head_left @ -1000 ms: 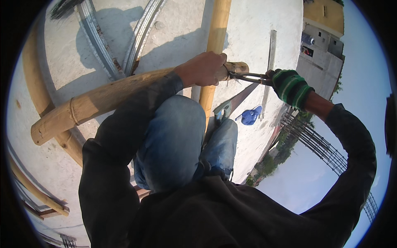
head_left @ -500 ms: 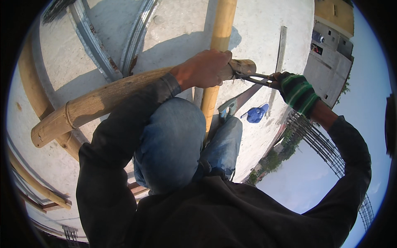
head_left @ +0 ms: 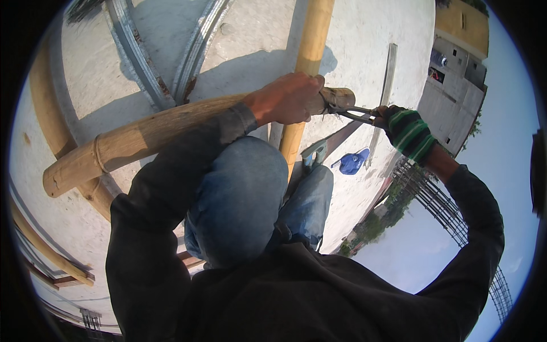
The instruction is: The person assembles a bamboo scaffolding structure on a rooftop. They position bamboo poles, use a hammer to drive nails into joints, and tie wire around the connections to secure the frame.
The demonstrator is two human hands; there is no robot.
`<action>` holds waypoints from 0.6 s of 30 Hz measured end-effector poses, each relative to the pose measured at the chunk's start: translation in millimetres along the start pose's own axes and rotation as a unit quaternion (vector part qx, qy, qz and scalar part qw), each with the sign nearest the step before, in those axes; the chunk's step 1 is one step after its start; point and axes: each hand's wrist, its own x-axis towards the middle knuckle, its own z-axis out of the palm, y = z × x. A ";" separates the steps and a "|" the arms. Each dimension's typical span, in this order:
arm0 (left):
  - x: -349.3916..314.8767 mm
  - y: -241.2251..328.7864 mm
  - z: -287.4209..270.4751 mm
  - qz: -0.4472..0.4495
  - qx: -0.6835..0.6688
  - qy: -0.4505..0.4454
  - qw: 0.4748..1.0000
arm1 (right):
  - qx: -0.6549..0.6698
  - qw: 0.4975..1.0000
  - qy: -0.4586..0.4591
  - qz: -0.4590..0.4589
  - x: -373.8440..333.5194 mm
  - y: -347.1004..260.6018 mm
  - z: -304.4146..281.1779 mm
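A thick bamboo pole [head_left: 145, 128] lies across a thinner, yellower bamboo pole [head_left: 313, 40] and another pole at the left. My bare left hand [head_left: 288, 98] is wrapped over the thick pole near its right end, fingers closed round it. Dark wire [head_left: 326, 102] circles the pole just right of that hand. In a green and black striped glove, my right hand [head_left: 405, 130] grips the handles of a pair of pincers [head_left: 359, 114], whose jaws are at the wire. Whether the jaws have closed on the wire cannot be made out.
On the pale concrete floor behind the pincers lie a handsaw [head_left: 336, 141], a blue cap [head_left: 351, 162] and a narrow strip [head_left: 389, 71]. Metal channels [head_left: 134, 51] rest at the upper left. Beyond the floor's edge at the right stand rebar cages [head_left: 439, 199] and a grey building [head_left: 453, 85].
The pincers have turned slightly, with my right hand a little lower. My left hand stays on the bamboo pole. The whole view has shifted slightly.
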 end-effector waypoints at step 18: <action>-0.1 -9.6 7.0 0.065 -0.028 0.054 0.996 | 0.487 0.711 -0.337 0.379 12.1 -75.4 -91.5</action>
